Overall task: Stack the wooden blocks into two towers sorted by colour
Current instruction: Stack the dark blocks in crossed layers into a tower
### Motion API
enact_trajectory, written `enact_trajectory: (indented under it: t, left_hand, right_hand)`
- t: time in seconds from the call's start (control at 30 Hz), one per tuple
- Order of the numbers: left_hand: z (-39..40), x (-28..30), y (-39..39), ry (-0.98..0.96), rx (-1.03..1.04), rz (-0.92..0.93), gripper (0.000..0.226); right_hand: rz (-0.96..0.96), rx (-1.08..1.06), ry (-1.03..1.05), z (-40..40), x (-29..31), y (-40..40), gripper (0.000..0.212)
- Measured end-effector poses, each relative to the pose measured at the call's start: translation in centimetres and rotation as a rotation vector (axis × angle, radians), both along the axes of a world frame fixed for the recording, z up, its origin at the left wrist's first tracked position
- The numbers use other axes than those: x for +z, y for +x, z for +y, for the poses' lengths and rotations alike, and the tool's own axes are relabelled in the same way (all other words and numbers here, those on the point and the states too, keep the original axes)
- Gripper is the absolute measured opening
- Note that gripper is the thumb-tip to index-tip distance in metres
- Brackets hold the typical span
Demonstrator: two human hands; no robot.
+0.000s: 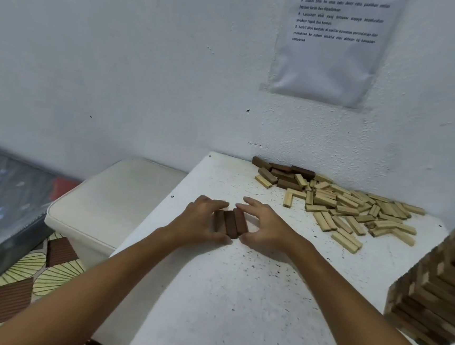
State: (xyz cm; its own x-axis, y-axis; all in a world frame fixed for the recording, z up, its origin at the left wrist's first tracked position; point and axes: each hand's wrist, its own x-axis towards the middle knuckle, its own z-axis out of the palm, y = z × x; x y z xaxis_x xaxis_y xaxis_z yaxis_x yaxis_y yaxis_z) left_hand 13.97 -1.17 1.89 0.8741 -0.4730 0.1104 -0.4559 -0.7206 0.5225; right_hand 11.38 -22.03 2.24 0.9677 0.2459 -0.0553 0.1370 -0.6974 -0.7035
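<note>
Hands at frame centre: I see left hand (201,219) & right hand (264,226) pinching three dark blocks (230,222) side by side on white table (237,297). Loose block pile (349,207) upper right; mixed tower (439,290) at right edge.

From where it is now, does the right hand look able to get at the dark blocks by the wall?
Probably yes. The right hand is busy squaring three dark blocks, but bare table lies between it and the dark blocks by the wall; nothing blocks the way.

dark brown blocks (230,223) | pale blocks (355,211) | white speckled table (237,297)
</note>
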Motion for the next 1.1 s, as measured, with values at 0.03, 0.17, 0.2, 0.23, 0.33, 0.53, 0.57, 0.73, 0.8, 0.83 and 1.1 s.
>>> enact_trajectory:
  t: [0.03, 0.17, 0.2, 0.23, 0.33, 0.53, 0.57, 0.73, 0.8, 0.83, 1.1]
  left_hand:
    - [-0.3, 0.1, 0.1, 0.01, 0.007, 0.042, 0.095]
    - [-0.7, 0.0, -0.2, -0.018, 0.01, 0.064, 0.084]
    - [-0.7, -0.1, -0.4, -0.027, 0.009, 0.055, 0.081]
    - [-0.6, -0.2, -0.7, -0.036, 0.002, 0.045, 0.08]
    - [-0.4, -0.3, -2.1, -0.07, -0.027, 0.034, 0.079]
    - [-0.2, -0.7, -5.2, -0.137, -0.133, 0.014, 0.073]
    - [-0.2, -0.8, -5.7, -0.145, -0.14, 0.016, 0.073]
    - [-0.1, -1.5, -7.4, -0.167, -0.166, 0.034, 0.078]
    - [0.0, -1.8, -8.1, -0.193, -0.166, 0.054, 0.077]
    - [0.0, -1.9, -8.5, -0.204, -0.166, 0.064, 0.077]
    - [0.3, -2.3, -9.9, -0.21, -0.153, 0.086, 0.076]
  right_hand:
    - [0.013, 0.004, 0.005, 0.2, 0.1, 0.1, 0.076]
    - [-0.009, 0.046, 0.075, 0.8, 0.5, -0.8, 0.048]
    - [-0.023, 0.051, 0.058, 0.8, 0.5, -1.2, 0.047]
    - [-0.043, 0.051, 0.024, 0.7, 0.6, -1.5, 0.051]
    - [-0.068, 0.036, -0.07, 0.3, 0.5, -2.9, 0.064]
    - [-0.079, 0.034, -0.051, -0.5, 0.4, -6.9, 0.063]
    - [-0.089, 0.036, -0.056, -0.6, 0.4, -7.5, 0.062]
    - [-0.126, 0.035, -0.049, -0.7, -0.9, -9.6, 0.058]
    - [-0.137, 0.039, -0.044, -0.8, -1.3, -10.4, 0.055]
    - [-0.147, 0.042, -0.042, -0.9, -1.4, -10.8, 0.055]
    - [-0.166, -0.02, 0.001, -0.6, -2.3, -12.6, 0.064]
